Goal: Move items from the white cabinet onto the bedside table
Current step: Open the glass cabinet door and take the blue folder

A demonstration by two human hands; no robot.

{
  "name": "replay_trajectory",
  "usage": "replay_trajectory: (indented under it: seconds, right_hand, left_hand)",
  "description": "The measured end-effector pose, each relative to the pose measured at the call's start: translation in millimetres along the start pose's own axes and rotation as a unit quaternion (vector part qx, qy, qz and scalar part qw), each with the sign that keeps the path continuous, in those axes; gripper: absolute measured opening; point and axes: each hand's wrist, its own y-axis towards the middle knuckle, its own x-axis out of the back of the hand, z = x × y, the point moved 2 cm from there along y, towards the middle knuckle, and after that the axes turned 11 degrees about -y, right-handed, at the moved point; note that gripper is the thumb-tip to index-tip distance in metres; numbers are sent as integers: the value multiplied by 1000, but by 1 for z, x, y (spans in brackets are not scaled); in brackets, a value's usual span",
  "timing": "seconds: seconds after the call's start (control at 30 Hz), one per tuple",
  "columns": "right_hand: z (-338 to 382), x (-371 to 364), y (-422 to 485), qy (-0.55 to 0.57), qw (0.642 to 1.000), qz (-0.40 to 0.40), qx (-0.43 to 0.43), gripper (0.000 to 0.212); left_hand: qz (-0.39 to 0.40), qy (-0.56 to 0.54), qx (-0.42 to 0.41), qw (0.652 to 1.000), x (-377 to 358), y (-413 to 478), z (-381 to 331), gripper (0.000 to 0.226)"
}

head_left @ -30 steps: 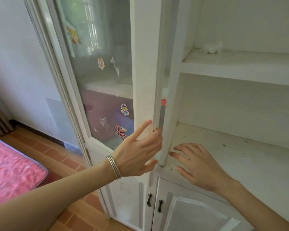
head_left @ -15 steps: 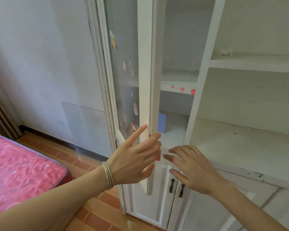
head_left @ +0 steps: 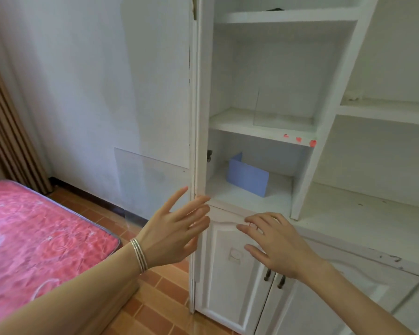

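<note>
The white cabinet (head_left: 305, 165) stands in front of me with its left glass door (head_left: 192, 141) swung fully open and seen edge-on. A blue folded card or open box (head_left: 248, 177) stands on the lower left shelf. My left hand (head_left: 177, 228), with bangles on the wrist, rests its spread fingers against the door's edge and holds nothing. My right hand (head_left: 273, 240) hovers with fingers apart in front of the ledge below that shelf, also holding nothing. The bedside table is out of sight.
A bed with a pink patterned mattress (head_left: 34, 238) lies at the lower left on an orange tiled floor (head_left: 155, 298). Lower cabinet doors with dark handles (head_left: 273, 278) sit under my right hand. Wider bare shelves (head_left: 373, 213) extend to the right. A brown curtain (head_left: 7, 131) hangs at far left.
The glass door has swung from nearly shut to fully open under my left hand, uncovering the left shelves and the blue item. My view has shifted back and to the left.
</note>
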Motion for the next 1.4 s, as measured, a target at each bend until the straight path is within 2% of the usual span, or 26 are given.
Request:
replay_trajectory:
  seconds: [0.23, 0.53, 0.83, 1.03, 1.2, 1.4]
  right_hand:
    - [28, 7, 31, 1, 999, -14, 35, 39]
    - [53, 18, 60, 3, 997, -31, 71, 40]
    - [57, 28, 69, -9, 997, -40, 71, 41]
    - [59, 28, 66, -12, 997, -32, 66, 42]
    - [54, 25, 61, -10, 998, -11, 54, 41]
    - [30, 20, 43, -14, 1000, 11, 24, 40]
  left_hand:
    - [2, -11, 62, 998, 8, -47, 33, 23]
    - [49, 24, 163, 985, 13, -104, 80, 27]
    - [57, 22, 165, 984, 10, -105, 81, 35]
    - [24, 18, 166, 986, 12, -102, 76, 34]
    - [31, 32, 174, 984, 10, -93, 59, 29]
    - [18, -53, 164, 985, 1, -60, 33, 32]
